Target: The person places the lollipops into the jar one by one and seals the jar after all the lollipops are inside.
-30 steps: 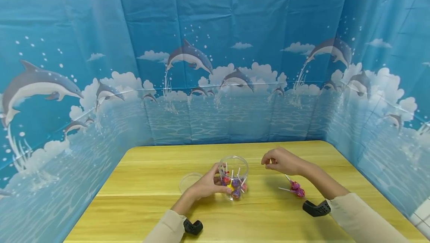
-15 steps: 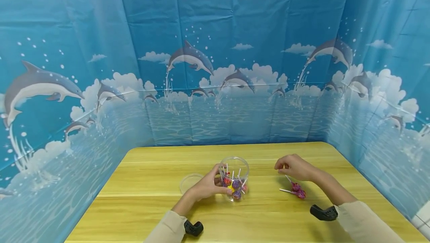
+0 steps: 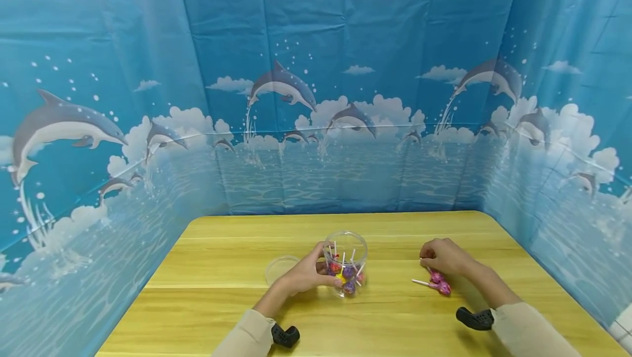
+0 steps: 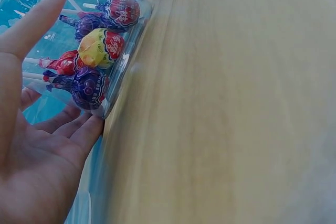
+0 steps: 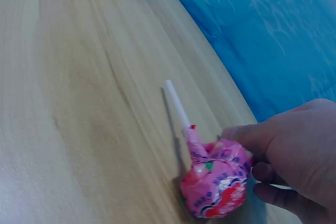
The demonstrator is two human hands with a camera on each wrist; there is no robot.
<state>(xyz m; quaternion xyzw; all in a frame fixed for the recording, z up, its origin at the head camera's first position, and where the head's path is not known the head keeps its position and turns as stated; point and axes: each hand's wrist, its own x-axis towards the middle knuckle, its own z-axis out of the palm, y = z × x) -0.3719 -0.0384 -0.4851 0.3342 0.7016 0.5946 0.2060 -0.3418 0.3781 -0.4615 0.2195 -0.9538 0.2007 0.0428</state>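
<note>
Fingers (image 4: 86,136) of the left hand (image 3: 305,276) curl round the clear jar (image 3: 345,242) of lollipops (image 4: 100,49) on the table (image 3: 385,324), and the right hand (image 3: 446,256), fingers bent, is right at two pink lollipops (image 5: 216,182): grip or not, I can't tell. A clear disc (image 3: 277,268) lies near the left hand, a blue dolphin curtain (image 3: 316,176) behind.

Blue dolphin-print sheeting (image 3: 306,28), yellow wood-grain table (image 3: 222,258), pale tiles (image 3: 623,325) lower right

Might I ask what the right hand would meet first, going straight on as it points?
The right hand would probably meet the pink lollipops beside it; it may be touching one.
</note>
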